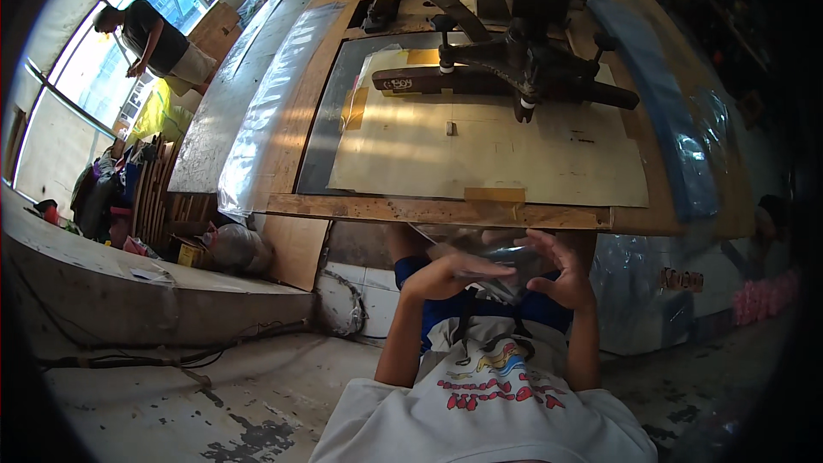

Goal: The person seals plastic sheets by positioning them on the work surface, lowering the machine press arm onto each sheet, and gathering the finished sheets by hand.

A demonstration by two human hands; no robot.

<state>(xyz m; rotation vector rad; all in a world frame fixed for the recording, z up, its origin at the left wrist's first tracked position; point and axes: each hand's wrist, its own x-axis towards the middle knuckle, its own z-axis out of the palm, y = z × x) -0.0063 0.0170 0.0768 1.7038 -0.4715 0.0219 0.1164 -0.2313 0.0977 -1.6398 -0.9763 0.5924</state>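
Note:
My left hand [459,275] is in front of the table's near edge, its fingers stretched flat toward the right and slightly smeared. Facing it, my right hand [561,273] has its fingers apart and curved, the thumb standing off. A glossy clear plastic film [506,255] shows between and behind the hands. I cannot tell exactly where they touch it. Beyond them, a cream-coloured board [489,150] lies on the wooden-framed table [377,207], with brown tape at its edges and a small block [451,129] near its middle.
Over the board stands a dark metal press head [523,69] with a crossbar. Clear plastic sheets [279,107] lie along the table's left side, and blue film [664,107] along its right. Another person [159,47] stands by the far left window. Stacked wood strips [153,197] and cables [171,351] are at the left.

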